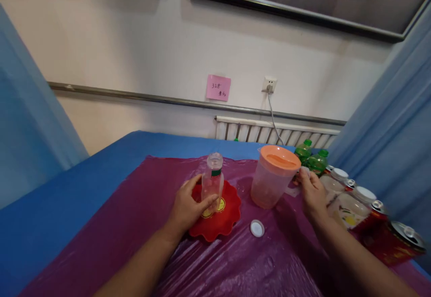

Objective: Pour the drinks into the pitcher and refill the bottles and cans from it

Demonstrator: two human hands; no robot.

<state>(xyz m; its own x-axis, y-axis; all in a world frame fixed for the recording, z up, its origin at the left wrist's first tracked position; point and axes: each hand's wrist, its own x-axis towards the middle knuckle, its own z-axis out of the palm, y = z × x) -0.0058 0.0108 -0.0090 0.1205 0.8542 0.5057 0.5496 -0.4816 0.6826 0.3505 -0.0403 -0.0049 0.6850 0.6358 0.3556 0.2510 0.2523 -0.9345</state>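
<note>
Purple sheet [286, 261]: beneath the left hand [188, 205] and right hand [313, 191], wrinkled and glossy — likely slick under a base.
White cap [257, 228]: on the sheet between the two grips, slightly to the wearer's side; it looks light and best pinched by its rim.
Red plate [232, 216]: below the left grip, scalloped, probably thin and light.
Left grip: wrapped round the clear bottle [212, 182], thumb across its near side.
Clear bottle: upright in that grip, over the plate, mouth uncapped; smooth, so likely slippery when wet — the low body is a sound hold. Glass or plastic, I cannot tell from here.
Right grip: closed on the handle [305, 170] of the pitcher [269, 187].
Pitcher: just left of the right grip, standing on the sheet, orange lid [281, 157] on; probably stiff-walled and bulkier to manage than the bottle, so the handle suits.
Green bottles [316, 162]: just beyond the right grip.
</note>
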